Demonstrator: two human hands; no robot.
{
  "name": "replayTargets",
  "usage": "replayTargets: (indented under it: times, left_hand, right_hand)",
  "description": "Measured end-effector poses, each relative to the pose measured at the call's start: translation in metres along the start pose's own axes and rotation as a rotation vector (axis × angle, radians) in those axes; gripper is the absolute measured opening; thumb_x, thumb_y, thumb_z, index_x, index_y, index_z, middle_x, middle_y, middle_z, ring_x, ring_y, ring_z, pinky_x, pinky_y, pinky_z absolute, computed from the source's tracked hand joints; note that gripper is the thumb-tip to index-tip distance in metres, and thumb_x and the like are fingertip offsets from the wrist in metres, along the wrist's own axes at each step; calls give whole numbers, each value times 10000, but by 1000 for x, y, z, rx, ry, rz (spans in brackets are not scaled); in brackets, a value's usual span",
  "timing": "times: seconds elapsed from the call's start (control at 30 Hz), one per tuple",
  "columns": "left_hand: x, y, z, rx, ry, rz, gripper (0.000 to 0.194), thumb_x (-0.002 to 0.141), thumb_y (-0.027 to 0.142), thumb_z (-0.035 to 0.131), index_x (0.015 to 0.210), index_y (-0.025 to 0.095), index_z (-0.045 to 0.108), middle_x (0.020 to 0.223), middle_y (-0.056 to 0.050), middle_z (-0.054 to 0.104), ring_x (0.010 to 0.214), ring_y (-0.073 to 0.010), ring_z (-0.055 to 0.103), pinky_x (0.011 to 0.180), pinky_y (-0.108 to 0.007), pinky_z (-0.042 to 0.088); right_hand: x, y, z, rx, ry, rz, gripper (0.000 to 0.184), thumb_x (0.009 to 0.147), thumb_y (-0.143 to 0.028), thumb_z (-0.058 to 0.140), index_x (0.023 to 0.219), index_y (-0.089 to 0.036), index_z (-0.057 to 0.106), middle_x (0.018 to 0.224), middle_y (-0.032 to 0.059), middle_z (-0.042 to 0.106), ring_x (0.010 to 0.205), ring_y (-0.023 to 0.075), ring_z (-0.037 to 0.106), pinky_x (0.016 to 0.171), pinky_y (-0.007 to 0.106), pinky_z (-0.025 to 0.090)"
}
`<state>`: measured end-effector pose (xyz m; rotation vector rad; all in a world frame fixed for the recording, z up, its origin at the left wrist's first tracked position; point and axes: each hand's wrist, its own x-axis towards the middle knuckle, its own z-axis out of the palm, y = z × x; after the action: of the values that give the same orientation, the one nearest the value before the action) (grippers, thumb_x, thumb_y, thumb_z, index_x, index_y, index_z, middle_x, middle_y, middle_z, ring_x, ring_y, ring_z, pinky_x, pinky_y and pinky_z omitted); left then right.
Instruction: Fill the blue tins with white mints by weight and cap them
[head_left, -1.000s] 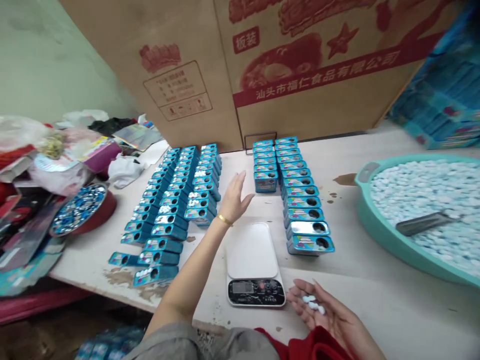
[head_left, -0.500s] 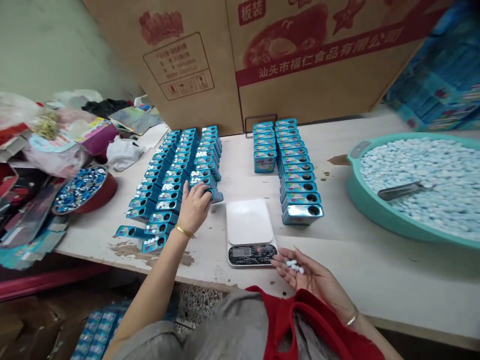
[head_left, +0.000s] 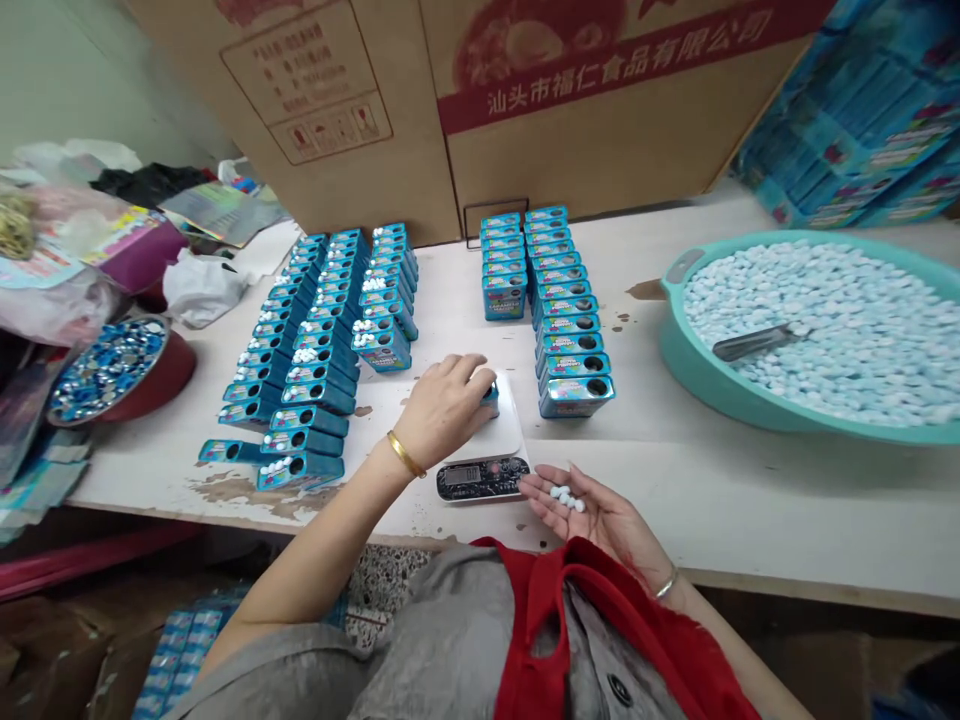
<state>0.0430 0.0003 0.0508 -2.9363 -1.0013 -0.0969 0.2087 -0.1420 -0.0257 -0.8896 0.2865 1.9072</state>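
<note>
The tin (head_left: 491, 397) in the left hand (head_left: 442, 408) is small and blue, with a dark round hole in its top beside the fingertips. It is at the white pan of the scale (head_left: 508, 436); whether its base touches the pan cannot be told. The left hand is curled down over it, fingers and thumb closed on its sides, so most of the tin is hidden and its printing cannot be read.

The right hand (head_left: 592, 520) is open, palm up, just beside the scale's black panel, with a few white candies (head_left: 568, 497) lying on the fingers and palm. How many there are is hard to tell, as they overlap.

Other blue tins stand on the desk (head_left: 675, 482) in three rows (head_left: 319, 365) on the left and two rows (head_left: 566, 345) on the right, some on the left with candies on top. The scale's digits are too small to read surely. The green tub (head_left: 694, 365) of candies, a metal scoop (head_left: 754, 343) lying in it, is cut off at the right edge, and the carton (head_left: 585, 170) behind at the top
</note>
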Motion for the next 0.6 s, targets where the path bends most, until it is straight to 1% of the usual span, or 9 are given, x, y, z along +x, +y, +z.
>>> replayTargets:
  times: [0.03,0.07,0.1,0.13,0.2,0.3,0.4,0.5,0.6]
  left_hand:
    - [-4,8,-1,-48,53,8,280,878,360,527,1039,131,543,1111,-118,568,985,-235,530,812,-364,457]
    - [-8,18,-1,-104,81,30,283,889,364,505,1044,131,540,1098,-114,566,976,-226,527,812,-357,459]
    - [-12,29,2,-163,74,66,270,903,356,475,1042,134,541,1062,-102,570,946,-210,530,798,-339,464]
    - [-17,42,8,-219,41,109,250,915,337,449,1037,141,544,1019,-88,572,906,-193,534,774,-318,469]
    - [-24,68,25,-295,-53,168,223,924,285,426,1059,153,546,987,-71,565,862,-171,533,742,-286,473]
    - [-30,97,53,-328,-120,125,211,925,229,415,1075,160,546,1036,-78,540,893,-169,533,742,-273,479]
    - [-31,108,70,-376,-124,72,213,935,225,389,1067,158,541,1061,-89,522,911,-166,538,742,-269,491]
    - [-30,109,75,-394,-105,61,204,941,233,375,1040,164,539,1007,-82,530,856,-162,541,716,-281,502]
    - [-29,109,78,-389,-87,48,210,948,243,356,988,162,546,973,-82,538,822,-164,545,695,-291,504]
  right_hand:
    - [1,0,-1,11,-13,2,278,920,-242,439,970,-78,657,1007,171,716,979,202,678,821,275,557]
    - [2,0,-2,27,-30,2,296,926,-266,428,981,-86,656,1016,159,716,987,194,675,843,279,549]
    - [3,0,-2,50,-52,-2,308,931,-286,417,977,-102,659,998,136,724,966,181,681,859,284,543]
    - [4,0,-3,75,-77,-2,314,935,-302,407,968,-121,662,967,109,732,933,167,690,872,291,538]
    - [5,0,-3,108,-120,2,316,936,-329,400,962,-157,664,921,66,740,880,159,698,892,325,530]
    - [6,0,-6,80,-131,20,331,924,-369,405,1065,-184,641,1019,69,723,951,191,680,911,380,515]
    - [5,-1,-9,34,-77,40,351,913,-379,419,1134,-191,616,1077,81,707,998,212,665,900,386,515]
    - [5,-1,-10,26,-15,64,348,895,-376,456,1140,-187,616,1050,87,716,982,225,670,879,393,522]
    - [6,0,-11,9,10,68,335,867,-364,517,1128,-185,626,1024,86,722,958,232,678,867,395,526]
